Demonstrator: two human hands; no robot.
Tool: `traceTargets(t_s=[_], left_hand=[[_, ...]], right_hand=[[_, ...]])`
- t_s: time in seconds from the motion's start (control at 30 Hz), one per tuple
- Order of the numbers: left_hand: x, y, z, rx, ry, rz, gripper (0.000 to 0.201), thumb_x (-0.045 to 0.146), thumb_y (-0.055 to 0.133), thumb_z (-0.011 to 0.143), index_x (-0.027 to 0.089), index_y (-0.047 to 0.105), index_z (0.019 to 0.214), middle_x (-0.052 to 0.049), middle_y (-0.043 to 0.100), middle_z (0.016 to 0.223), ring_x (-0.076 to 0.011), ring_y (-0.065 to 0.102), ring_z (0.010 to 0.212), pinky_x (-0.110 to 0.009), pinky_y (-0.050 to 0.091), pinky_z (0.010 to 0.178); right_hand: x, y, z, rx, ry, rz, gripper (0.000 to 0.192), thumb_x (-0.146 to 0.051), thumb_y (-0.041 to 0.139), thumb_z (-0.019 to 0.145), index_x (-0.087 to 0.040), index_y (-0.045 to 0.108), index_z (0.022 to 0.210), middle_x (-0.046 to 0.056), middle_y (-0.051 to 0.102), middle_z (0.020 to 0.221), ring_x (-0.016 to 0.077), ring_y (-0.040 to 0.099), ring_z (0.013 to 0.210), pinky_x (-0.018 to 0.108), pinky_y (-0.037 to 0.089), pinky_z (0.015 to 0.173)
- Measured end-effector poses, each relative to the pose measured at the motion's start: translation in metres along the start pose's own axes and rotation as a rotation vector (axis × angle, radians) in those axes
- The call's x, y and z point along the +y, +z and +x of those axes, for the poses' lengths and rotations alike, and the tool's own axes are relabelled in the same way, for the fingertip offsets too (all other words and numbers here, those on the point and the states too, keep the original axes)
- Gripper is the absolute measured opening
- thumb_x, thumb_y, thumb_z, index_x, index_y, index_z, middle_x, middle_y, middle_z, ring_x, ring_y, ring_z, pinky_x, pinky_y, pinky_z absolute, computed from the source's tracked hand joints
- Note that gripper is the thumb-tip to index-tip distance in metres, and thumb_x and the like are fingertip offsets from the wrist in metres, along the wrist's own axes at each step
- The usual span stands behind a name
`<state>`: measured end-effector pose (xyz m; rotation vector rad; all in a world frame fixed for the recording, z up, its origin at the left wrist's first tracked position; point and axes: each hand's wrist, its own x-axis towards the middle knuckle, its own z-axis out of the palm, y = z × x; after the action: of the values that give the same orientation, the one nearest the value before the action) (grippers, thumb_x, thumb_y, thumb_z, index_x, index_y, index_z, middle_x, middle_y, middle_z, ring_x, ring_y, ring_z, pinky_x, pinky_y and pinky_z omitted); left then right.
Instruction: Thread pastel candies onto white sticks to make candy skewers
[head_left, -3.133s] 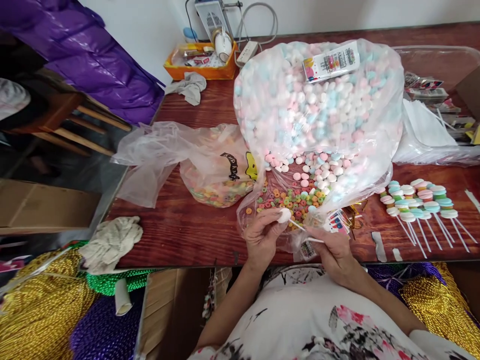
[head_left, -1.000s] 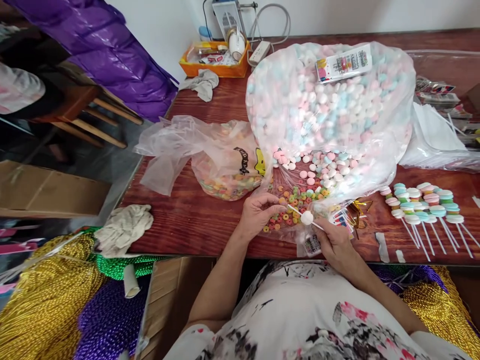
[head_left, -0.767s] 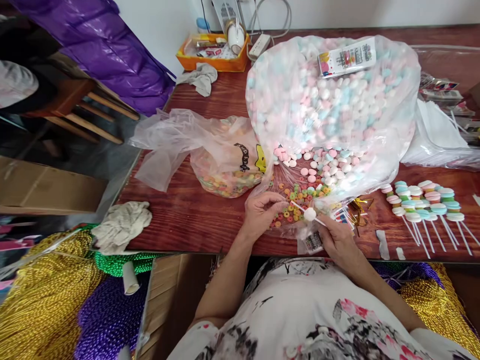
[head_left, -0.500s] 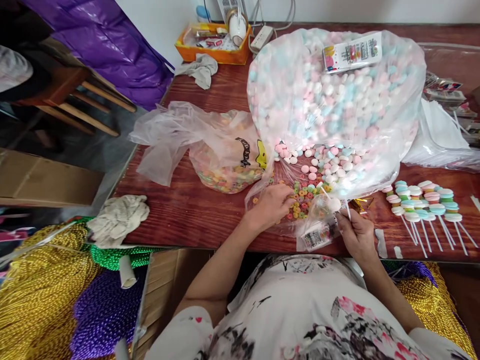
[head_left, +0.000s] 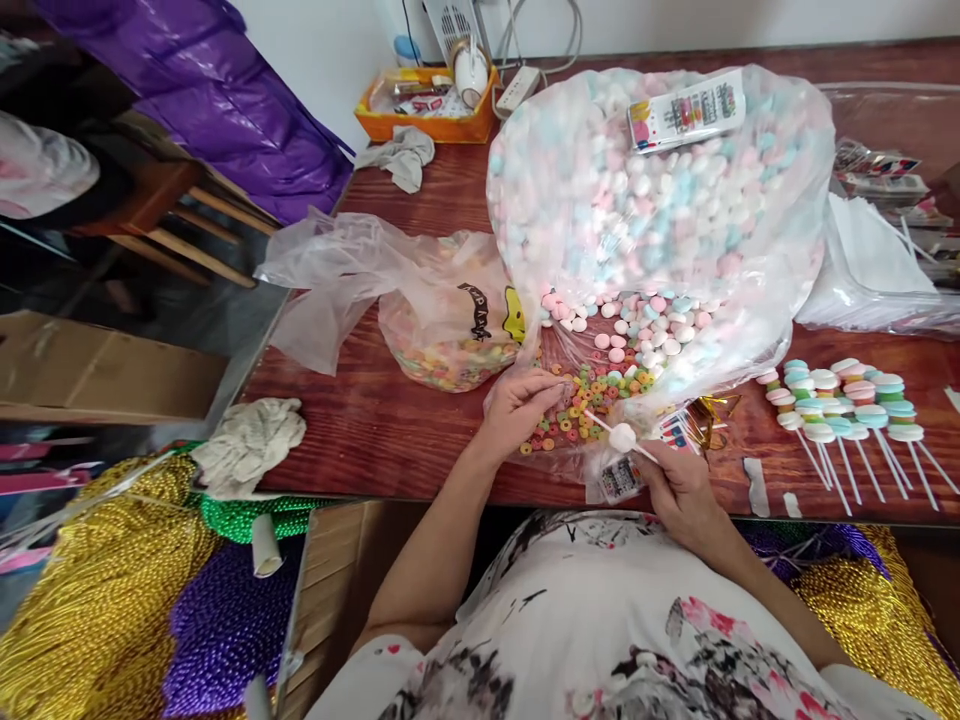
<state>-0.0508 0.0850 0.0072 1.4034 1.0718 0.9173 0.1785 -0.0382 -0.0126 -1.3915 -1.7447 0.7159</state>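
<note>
My right hand (head_left: 679, 485) pinches a thin white stick that runs through a round white marshmallow (head_left: 622, 437). The stick's free end points up and left, toward my other hand. My left hand (head_left: 517, 408) has its thumb and fingertips pressed together over a spread of small coloured ring candies (head_left: 592, 395); what sits between the fingertips is too small to make out. Just behind the rings lie loose pink, white and blue marshmallows (head_left: 664, 325), spilling from a large clear bag (head_left: 652, 210). Several finished-looking candy sticks (head_left: 847, 405), stacked with marshmallows and rings, lie at the right.
A knotted bag of ring candies (head_left: 446, 330) sits left of the big bag. Crumpled cloth (head_left: 251, 440) lies at the table's left edge. An orange box (head_left: 424, 125) stands at the back. Bead strands (head_left: 97, 580) fill the floor at left. A seated person's clothing (head_left: 45, 165) shows far left.
My right hand has moved left and down, bringing the stick and marshmallow nearer to my left hand. My left hand has shifted slightly left, its fingertips now pinched together above the rings.
</note>
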Motion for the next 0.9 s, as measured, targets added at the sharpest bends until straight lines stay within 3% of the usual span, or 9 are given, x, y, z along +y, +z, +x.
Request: traceTargets(t_s=[0.1, 0.23, 0.33, 0.43, 0.57, 0.67, 0.8, 0.9], left_hand=[[0.009, 0.005, -0.014, 0.038, -0.069, -0.183, 0.02, 0.036, 0.078, 0.078, 0.016, 0.08, 0.082, -0.002, 0.069, 0.07, -0.0098, 0.058, 0.052, -0.022, 0.049, 0.047], [0.007, 0.015, -0.025, 0.139, -0.025, -0.227, 0.017, 0.034, 0.082, 0.074, 0.018, 0.08, 0.081, -0.002, 0.071, 0.076, -0.0112, 0.062, 0.054, -0.024, 0.052, 0.047], [0.001, 0.018, -0.029, 0.199, 0.104, -0.11, 0.011, 0.029, 0.083, 0.075, 0.021, 0.081, 0.082, -0.003, 0.073, 0.081, -0.0132, 0.066, 0.062, -0.028, 0.057, 0.059], [-0.001, 0.019, -0.031, 0.269, 0.27, 0.141, 0.006, 0.028, 0.079, 0.078, 0.024, 0.08, 0.082, -0.003, 0.076, 0.086, -0.0175, 0.07, 0.078, -0.034, 0.06, 0.077], [0.0, 0.02, -0.036, 0.269, 0.387, 0.301, 0.009, 0.028, 0.075, 0.081, 0.025, 0.079, 0.089, -0.004, 0.078, 0.092, -0.0198, 0.072, 0.085, -0.037, 0.059, 0.086], [-0.002, 0.023, -0.041, 0.271, 0.37, 0.154, 0.012, 0.029, 0.073, 0.085, 0.023, 0.077, 0.094, -0.004, 0.078, 0.09, -0.0183, 0.071, 0.083, -0.035, 0.06, 0.084], [-0.007, 0.03, -0.04, 0.313, 0.18, -0.231, 0.024, 0.035, 0.078, 0.081, 0.021, 0.075, 0.101, -0.002, 0.074, 0.083, -0.0134, 0.068, 0.066, -0.027, 0.06, 0.062], [-0.003, 0.034, -0.036, 0.282, 0.065, -0.49, 0.037, 0.033, 0.085, 0.073, 0.023, 0.074, 0.106, 0.002, 0.07, 0.077, -0.0104, 0.065, 0.059, -0.022, 0.056, 0.051]], right_hand=[[-0.01, 0.005, 0.007, -0.035, -0.022, -0.002, 0.022, -0.019, 0.046, 0.1, -0.018, 0.068, 0.102, 0.003, 0.068, 0.076, 0.0145, 0.055, 0.06, 0.026, 0.042, 0.059], [-0.015, 0.007, 0.015, -0.055, 0.003, -0.019, 0.023, -0.018, 0.045, 0.099, -0.017, 0.068, 0.102, 0.003, 0.068, 0.077, 0.0141, 0.054, 0.06, 0.026, 0.04, 0.059], [-0.014, 0.007, 0.016, -0.068, 0.005, -0.037, 0.025, -0.017, 0.042, 0.1, -0.018, 0.068, 0.101, 0.003, 0.067, 0.078, 0.0142, 0.054, 0.061, 0.026, 0.038, 0.058], [-0.014, 0.008, 0.016, -0.052, 0.003, -0.056, 0.026, -0.018, 0.042, 0.1, -0.018, 0.067, 0.1, 0.002, 0.065, 0.074, 0.0142, 0.053, 0.059, 0.025, 0.038, 0.057], [-0.016, 0.009, 0.016, -0.047, -0.021, -0.035, 0.024, -0.02, 0.043, 0.1, -0.019, 0.067, 0.098, 0.002, 0.065, 0.073, 0.0141, 0.053, 0.059, 0.025, 0.039, 0.058], [-0.017, 0.008, 0.016, -0.062, -0.018, 0.002, 0.023, -0.02, 0.044, 0.1, -0.019, 0.066, 0.097, 0.001, 0.065, 0.073, 0.014, 0.053, 0.06, 0.025, 0.04, 0.059], [-0.017, 0.009, 0.014, -0.067, 0.019, 0.025, 0.023, -0.02, 0.043, 0.101, -0.02, 0.065, 0.093, 0.0, 0.063, 0.072, 0.0133, 0.051, 0.06, 0.025, 0.039, 0.058], [-0.017, 0.01, 0.013, -0.069, 0.03, 0.042, 0.024, -0.021, 0.044, 0.102, -0.02, 0.064, 0.091, -0.001, 0.06, 0.071, 0.0131, 0.049, 0.061, 0.025, 0.038, 0.059]])
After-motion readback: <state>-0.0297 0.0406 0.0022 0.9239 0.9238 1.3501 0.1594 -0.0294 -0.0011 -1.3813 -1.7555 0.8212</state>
